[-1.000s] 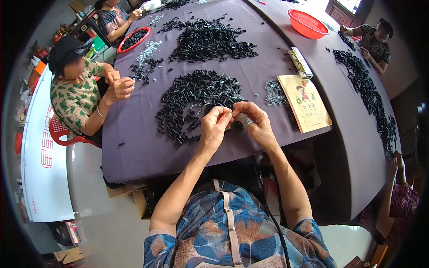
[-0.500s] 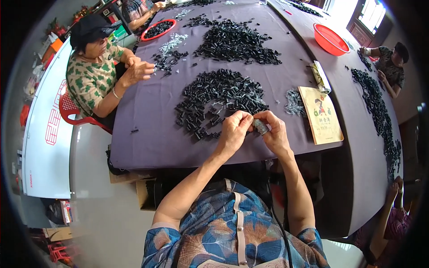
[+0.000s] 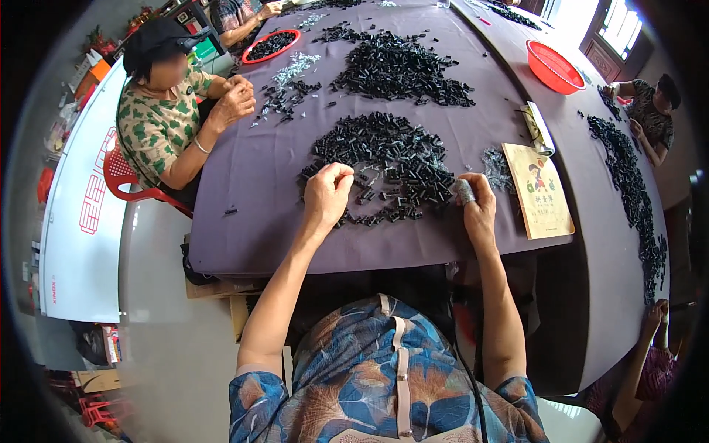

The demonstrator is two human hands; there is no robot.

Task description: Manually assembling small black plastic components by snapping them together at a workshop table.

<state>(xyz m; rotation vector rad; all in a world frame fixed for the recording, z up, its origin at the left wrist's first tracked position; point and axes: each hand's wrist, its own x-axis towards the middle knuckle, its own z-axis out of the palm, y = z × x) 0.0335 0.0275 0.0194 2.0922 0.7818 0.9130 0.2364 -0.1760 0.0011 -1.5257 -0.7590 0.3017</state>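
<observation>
Small black tube-like pieces lie in a loose pile point(image 3: 384, 151) on the cloth-covered table, with some pale clear bits among them. At the pile's near left edge, my left hand point(image 3: 327, 196) is closed, its thumb and fingertips pinched together. Whatever is in that pinch is too small or hidden to make out. By the near right edge of the pile, my right hand point(image 3: 480, 214) is curled closed, and a grey wrap point(image 3: 465, 192) covers one of its digits. Its fingers hide what they may hold. Small clear pieces point(image 3: 498, 170) lie beyond this hand.
A yellow booklet point(image 3: 539, 193) and an eyeglass case point(image 3: 539, 129) lie right of my hands. Farther off are another black pile point(image 3: 402, 70), a red basket point(image 3: 555, 68) and a red tray point(image 3: 271, 46). A co-worker point(image 3: 166, 111) sits at the left; others work around the table.
My hands were together at the pile's near edge and have moved apart. The left went left, the right went right. The co-worker's hands at the left drew back from the small pieces.
</observation>
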